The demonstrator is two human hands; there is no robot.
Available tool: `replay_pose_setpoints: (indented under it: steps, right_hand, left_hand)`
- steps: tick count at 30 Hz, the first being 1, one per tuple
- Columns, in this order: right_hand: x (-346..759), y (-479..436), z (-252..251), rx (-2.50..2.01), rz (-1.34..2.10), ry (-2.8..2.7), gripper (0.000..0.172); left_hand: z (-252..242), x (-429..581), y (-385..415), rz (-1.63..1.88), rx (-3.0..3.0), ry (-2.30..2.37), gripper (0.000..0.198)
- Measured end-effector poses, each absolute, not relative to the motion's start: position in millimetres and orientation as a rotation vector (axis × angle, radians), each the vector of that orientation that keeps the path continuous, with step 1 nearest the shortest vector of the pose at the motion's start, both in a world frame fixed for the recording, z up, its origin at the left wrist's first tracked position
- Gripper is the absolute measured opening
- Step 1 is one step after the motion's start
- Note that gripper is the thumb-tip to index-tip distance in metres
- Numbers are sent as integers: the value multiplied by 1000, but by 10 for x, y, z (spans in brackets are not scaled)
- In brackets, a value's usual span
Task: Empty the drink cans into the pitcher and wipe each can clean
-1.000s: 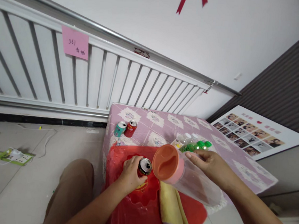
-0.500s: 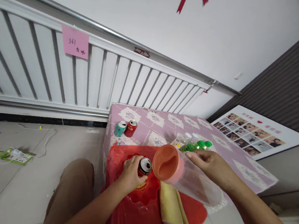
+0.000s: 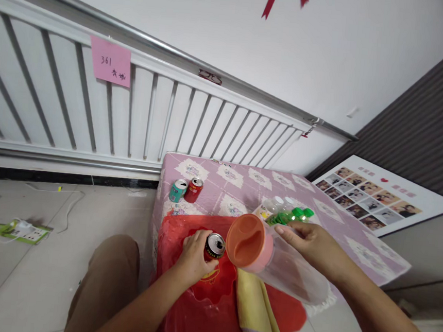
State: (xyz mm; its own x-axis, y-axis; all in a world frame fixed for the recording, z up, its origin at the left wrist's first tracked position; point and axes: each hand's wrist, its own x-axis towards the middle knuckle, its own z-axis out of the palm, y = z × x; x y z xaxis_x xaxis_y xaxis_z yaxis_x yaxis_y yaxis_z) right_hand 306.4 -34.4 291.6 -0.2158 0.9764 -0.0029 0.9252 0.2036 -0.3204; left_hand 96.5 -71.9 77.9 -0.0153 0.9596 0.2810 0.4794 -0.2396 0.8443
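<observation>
My left hand is wrapped round an opened drink can with a black band below its silver top. Beneath the can lies a red tray with a scalloped edge, on red plastic sheeting. My right hand grips a clear plastic pitcher with an orange lid. The pitcher is tilted, its lid end toward the can and close to its top. Whether any liquid is flowing, I cannot tell. A folded yellow cloth lies below the pitcher.
A teal can and a red can stand on the patterned tablecloth. Several bottles with green caps are behind my right hand. A white radiator runs along the wall, and a power strip lies on the floor.
</observation>
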Motion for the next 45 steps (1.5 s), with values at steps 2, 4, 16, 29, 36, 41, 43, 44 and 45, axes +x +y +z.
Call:
replay_pose_setpoints:
  steps: [2,4,16,29,36,41,43,44,45]
  right_hand:
    - [3051,-347,2922,-1825,382,-2272,53]
    - [3037,-351,2929,-1838,382,-2261,53]
    - [3050,-348,2905,-1785,391,-2239,52]
    - [3020,-369,2855,-1806,436,-2159,49]
    - [3138,-344,2684,-1810,519,-2115,52]
    - [3172,-324,2622,-1802,589,-2103,51]
    - [3167,-327,2625,-1804,600,-2110,52]
    - [3165,-330,2629,-1800,604,-2114,52]
    - [3164,-333,2633,-1793,609,-2117,52]
  left_hand:
    - [778,964,-717,1203,1750,1497,63]
    - [775,964,-717,1202,1752,1496,63]
    - [755,968,-718,1220,1763,1502,64]
    - [738,968,-712,1226,1757,1495,66]
    - [758,961,-721,1227,1756,1495,65]
    - [809,954,-732,1202,1751,1503,66]
    - [832,951,-735,1182,1745,1507,65]
    - [839,950,-736,1175,1743,1506,64]
    - [842,950,-735,1171,1742,1504,64]
